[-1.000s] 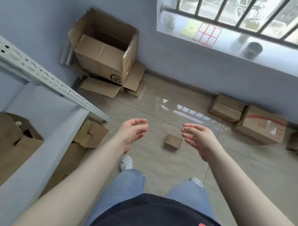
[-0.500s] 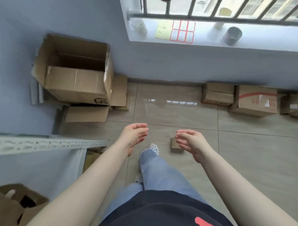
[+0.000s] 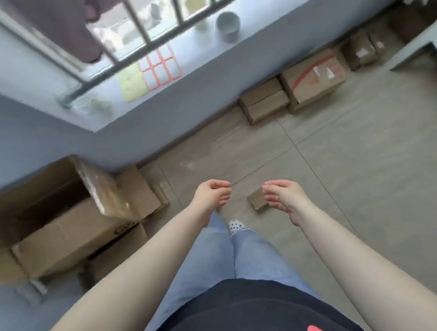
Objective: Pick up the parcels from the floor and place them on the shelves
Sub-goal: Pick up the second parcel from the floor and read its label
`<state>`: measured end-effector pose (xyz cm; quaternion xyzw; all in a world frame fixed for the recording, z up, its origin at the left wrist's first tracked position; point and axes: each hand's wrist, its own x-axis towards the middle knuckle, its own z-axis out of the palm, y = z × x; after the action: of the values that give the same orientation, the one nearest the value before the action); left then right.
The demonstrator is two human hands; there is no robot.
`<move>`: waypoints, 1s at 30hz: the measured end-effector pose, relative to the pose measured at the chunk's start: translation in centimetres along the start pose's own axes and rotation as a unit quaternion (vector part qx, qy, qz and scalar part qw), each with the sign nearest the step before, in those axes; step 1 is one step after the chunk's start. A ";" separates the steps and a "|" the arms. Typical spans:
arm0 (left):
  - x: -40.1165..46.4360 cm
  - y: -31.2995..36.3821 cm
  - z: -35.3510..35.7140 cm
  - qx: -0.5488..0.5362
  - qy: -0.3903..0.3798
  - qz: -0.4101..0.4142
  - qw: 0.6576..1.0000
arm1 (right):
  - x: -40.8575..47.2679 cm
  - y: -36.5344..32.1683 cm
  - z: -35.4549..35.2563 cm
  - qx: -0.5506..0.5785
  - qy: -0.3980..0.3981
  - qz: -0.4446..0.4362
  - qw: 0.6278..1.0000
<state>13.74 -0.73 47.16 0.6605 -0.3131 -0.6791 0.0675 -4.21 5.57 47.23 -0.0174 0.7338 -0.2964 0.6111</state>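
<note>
Both arms reach out over the tiled floor (image 3: 360, 195). The left hand (image 3: 212, 195) and the right hand (image 3: 282, 196) hang empty near mid-frame, fingers loosely curled, each grip open on nothing. A small parcel (image 3: 257, 200) lies on the floor just beside the right hand in the picture. More parcels (image 3: 312, 82) sit against the wall at upper right. A big open box (image 3: 62, 217) stands at left.

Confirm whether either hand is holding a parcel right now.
No: the left hand and right hand are empty, and the small parcel lies on the floor.
</note>
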 end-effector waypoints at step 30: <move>40.7 -19.1 19.0 0.551 -0.101 -0.034 0.827 | 39.0 32.6 -2.9 0.274 0.254 0.173 0.911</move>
<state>-2.79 0.26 1.20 0.5255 -0.6181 -0.4583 -0.3631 -5.72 18.53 -1.99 0.3537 0.7459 -0.3696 0.4266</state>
